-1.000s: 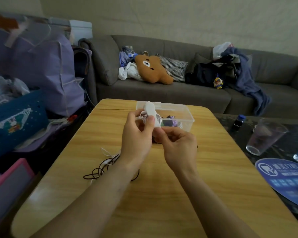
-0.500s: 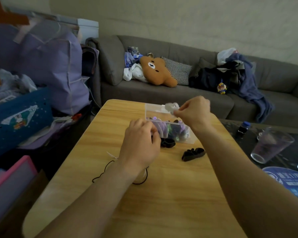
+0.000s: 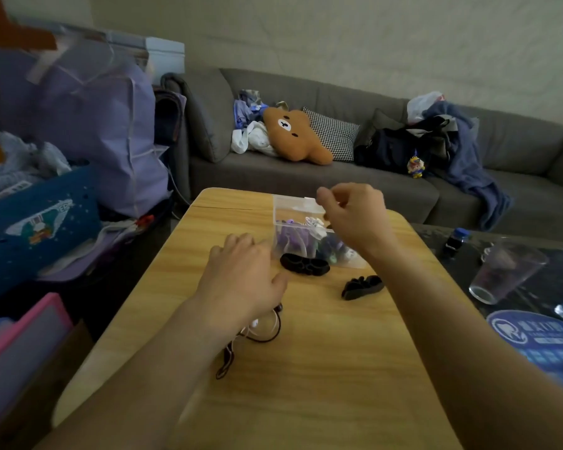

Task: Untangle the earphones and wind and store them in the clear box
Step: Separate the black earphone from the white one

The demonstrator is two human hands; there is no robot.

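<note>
The clear box stands open at the far middle of the wooden table. Inside it lie purple cords and a wound white earphone bundle. My right hand hovers over the box, fingers loosely curled, with nothing visibly in it. My left hand rests palm down near the box's front left corner, fingers relaxed. Below its wrist a tangle of black and white earphone cords lies on the table, partly hidden by my forearm.
Two black winders lie in front of the box. On a dark side table to the right stand a glass, a small bottle and a blue round fan. Sofa behind, bags at left.
My right hand carried the wound white bundle from in front of me to the box and the bundle now lies inside. My left hand dropped to the table.
</note>
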